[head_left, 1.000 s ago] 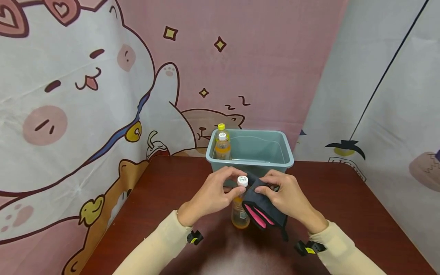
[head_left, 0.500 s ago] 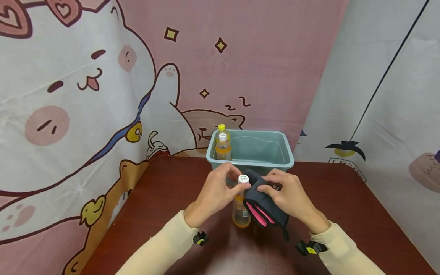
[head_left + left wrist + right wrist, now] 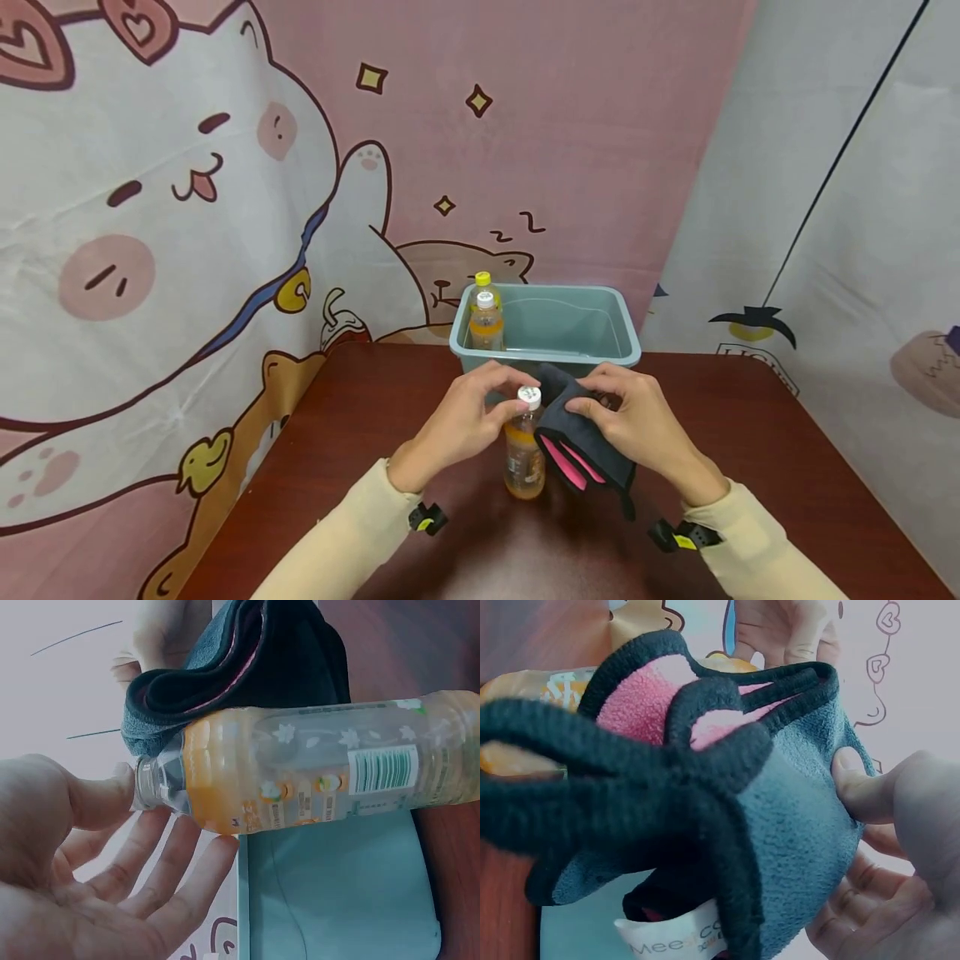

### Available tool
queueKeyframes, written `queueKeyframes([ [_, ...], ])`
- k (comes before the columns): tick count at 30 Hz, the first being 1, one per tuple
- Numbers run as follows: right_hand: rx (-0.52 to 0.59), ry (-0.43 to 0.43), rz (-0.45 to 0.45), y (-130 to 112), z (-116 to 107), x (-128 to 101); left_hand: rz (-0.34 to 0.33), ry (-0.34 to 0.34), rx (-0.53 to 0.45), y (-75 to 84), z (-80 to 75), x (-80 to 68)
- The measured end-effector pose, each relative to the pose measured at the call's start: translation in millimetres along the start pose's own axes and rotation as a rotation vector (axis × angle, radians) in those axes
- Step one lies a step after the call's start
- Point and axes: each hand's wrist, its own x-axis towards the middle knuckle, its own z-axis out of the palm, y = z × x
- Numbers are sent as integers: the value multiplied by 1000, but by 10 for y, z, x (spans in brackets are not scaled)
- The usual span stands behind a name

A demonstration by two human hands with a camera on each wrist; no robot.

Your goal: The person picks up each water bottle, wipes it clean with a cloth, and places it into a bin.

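Observation:
An upright clear plastic bottle [image 3: 524,468] with a white cap [image 3: 529,396] and an orange band stands on the table. My left hand [image 3: 459,421] pinches it at the cap between thumb and fingers. In the left wrist view the bottle's barcode [image 3: 383,770] shows. My right hand [image 3: 647,427] grips a folded grey cloth [image 3: 588,433] with black edging and pink inside, thumb on the near side. The cloth lies against the bottle's right side, near its neck. A white tag [image 3: 676,937] and a black loop [image 3: 547,817] hang from the cloth.
Behind the hands a light blue-green plastic bin [image 3: 628,333] stands at the table's back edge. Inside its left end are a white-capped bottle [image 3: 487,327] and a yellow-capped bottle [image 3: 483,279]. The brown table [image 3: 360,392] meets a printed cloth backdrop [image 3: 600,150].
My left hand moved slightly right, then back left, and the bottle has turned, showing a different side of its label. The cloth in my right hand has shifted a little right.

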Motion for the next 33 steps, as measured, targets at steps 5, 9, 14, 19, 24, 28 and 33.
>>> queueKeyframes([
  [5, 16, -42, 5, -36, 29, 5, 13, -21, -10, -12, 1, -8],
  [9, 27, -75, 3, -76, 81, 12, 22, -19, -5, -17, 6, -15],
  [14, 35, -112, 13, -120, 153, 23, 31, -19, 13, -7, 14, -32],
  [19, 10, -107, 13, -144, 187, 18, 36, -2, 26, 11, 27, -32],
  [24, -25, -136, -6, -154, 192, 12, 25, 3, 19, 18, 43, -27],
  [28, -25, -162, -38, -160, 180, 12, 10, -7, 2, 10, 41, -20],
  [33, -45, -191, -41, -171, 159, 5, 19, -15, 12, -4, 34, -13],
])
